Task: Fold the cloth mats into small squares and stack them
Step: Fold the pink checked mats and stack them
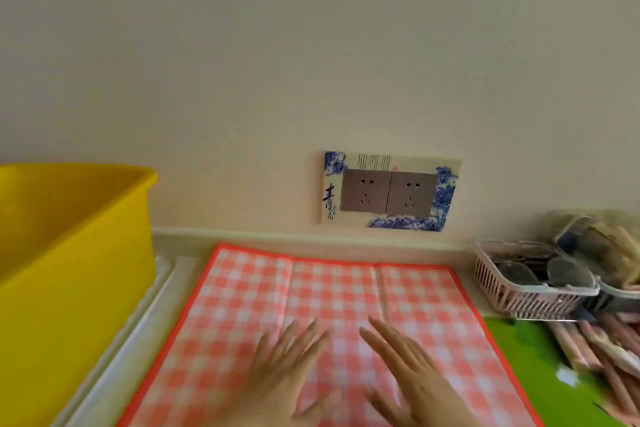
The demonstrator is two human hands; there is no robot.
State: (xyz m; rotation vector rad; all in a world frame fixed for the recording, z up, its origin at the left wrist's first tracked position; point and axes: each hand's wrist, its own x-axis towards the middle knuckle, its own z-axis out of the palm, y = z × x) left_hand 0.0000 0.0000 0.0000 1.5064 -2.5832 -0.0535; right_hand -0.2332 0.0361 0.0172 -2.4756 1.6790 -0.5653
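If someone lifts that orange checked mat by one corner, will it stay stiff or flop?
Probably floppy: the checked mat lies flat but shows two fold creases, so it likely droops. It looks thin, so probably light. With the left hand and right hand flat on it, a push may wrinkle or slide it.

Mat [346, 288] spread mid tabletop [465, 272], back edge near the wall. L hand [284, 367] & R hand [412, 371] flat on it, side by side, twd front edge. Tub [69, 288] at left edge, beside mat. Basket [519, 298] at back-right corner — long packets [588, 347] in front of it, on a 2nd mat [526, 357]. Socket panel [389, 191] on wall behind.
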